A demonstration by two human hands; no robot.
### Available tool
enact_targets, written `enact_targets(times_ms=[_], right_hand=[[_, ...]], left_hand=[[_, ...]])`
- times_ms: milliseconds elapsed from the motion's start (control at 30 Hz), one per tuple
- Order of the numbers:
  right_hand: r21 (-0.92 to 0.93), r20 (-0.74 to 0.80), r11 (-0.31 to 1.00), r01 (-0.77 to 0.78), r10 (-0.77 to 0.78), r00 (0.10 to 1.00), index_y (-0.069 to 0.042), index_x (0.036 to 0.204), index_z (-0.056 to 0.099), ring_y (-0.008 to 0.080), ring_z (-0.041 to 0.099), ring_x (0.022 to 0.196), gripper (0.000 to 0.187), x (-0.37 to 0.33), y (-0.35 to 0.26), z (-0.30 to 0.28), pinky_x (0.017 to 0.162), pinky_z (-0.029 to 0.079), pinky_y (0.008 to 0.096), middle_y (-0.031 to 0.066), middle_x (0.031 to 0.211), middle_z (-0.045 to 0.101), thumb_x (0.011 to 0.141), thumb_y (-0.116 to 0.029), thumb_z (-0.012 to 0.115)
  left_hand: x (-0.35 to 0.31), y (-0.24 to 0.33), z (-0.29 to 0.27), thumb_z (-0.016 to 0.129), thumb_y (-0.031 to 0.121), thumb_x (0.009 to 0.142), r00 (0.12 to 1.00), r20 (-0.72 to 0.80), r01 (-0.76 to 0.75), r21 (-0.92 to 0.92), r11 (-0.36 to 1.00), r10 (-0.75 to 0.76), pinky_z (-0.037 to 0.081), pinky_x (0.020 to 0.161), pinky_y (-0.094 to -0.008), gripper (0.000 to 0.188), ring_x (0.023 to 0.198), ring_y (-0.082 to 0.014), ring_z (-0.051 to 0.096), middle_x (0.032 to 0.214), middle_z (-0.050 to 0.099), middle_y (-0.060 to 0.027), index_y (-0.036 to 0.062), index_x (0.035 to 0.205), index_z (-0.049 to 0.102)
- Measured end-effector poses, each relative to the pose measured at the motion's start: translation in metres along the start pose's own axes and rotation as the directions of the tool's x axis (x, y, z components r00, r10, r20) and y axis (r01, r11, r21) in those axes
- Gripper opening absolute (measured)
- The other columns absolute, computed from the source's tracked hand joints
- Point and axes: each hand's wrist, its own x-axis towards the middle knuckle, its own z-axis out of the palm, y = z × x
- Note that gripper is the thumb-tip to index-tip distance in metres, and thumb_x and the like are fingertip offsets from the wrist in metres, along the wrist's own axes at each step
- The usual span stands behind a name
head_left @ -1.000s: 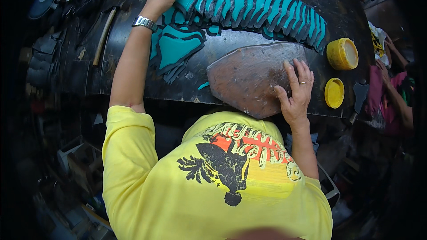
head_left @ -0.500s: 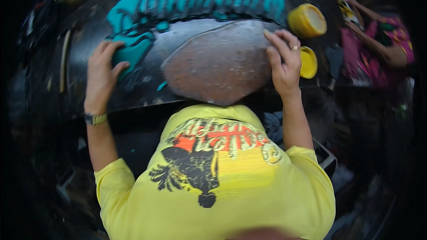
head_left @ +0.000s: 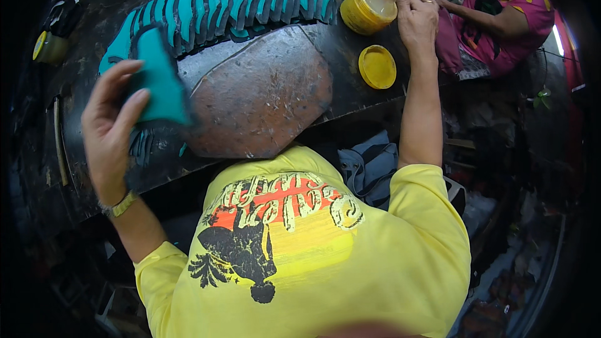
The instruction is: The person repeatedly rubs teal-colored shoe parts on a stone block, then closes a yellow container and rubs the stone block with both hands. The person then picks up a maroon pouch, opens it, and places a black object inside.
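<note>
My left hand [head_left: 109, 122] grips a flat teal piece [head_left: 161, 84] between thumb and fingers, lifted a little above the table and slightly blurred. My right hand [head_left: 418, 22] is at the right rim of an uncovered yellow jar [head_left: 360, 15], its fingers drawn together; whether they hold anything is hidden. Pale stuff shows inside the jar. A yellow lid [head_left: 377, 67] lies just below it. Between my hands rests a worn brown board [head_left: 263, 97] with rounded corners. Behind the board runs a long overlapping row of teal pieces with dark edges [head_left: 228, 3].
A second yellow-lidded jar [head_left: 50, 48] stands at the far left, above a thin wooden stick [head_left: 59, 141]. Another person [head_left: 501, 22] in a pink patterned top sits at the right. A grey-blue bag [head_left: 369, 166] is below the table's edge.
My left hand has raised a teal piece off the table. My right hand has moved from the board's right edge to the yellow jar's rim. The whole view has shifted and turned.
</note>
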Motion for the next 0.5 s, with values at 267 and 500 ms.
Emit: enact_targets(times_ms=[267, 500], right_hand=[[-0.409, -0.035, 0.904, 0.121, -0.149, 0.988, -0.009, 0.107, 0.077, 0.0315, 0.057, 0.119, 0.041, -0.062, -0.039, -0.009, 0.1, 0.038, 0.0496, 0.0158, 0.12, 0.067, 0.093, -0.045, 0.066], [0.695, 0.318, 0.719, 0.005, -0.314, 0.895, -0.01, 0.111, 0.077, 0.0301, 0.057, 0.107, 0.027, -0.123, -0.112, 0.0, 0.096, 0.046, 0.0375, 0.014, 0.113, 0.062, 0.092, -0.027, 0.071]], left_hand=[[0.029, -0.04, 0.102, 0.07, 0.004, 0.088, 0.946, 0.287, -0.178, 0.081, 0.981, 0.148, 0.049, 0.096, -0.0328, 0.032, 0.107, -0.0257, 0.066, 0.115, 0.069, -0.0126, 0.0062, 0.12, 0.069], [0.037, -0.057, 0.115, 0.071, 0.004, 0.087, 0.938, 0.308, -0.276, 0.385, 0.881, 0.159, 0.05, 0.098, -0.0392, 0.038, 0.113, -0.0329, 0.063, 0.121, 0.065, -0.0137, 0.006, 0.124, 0.066]])
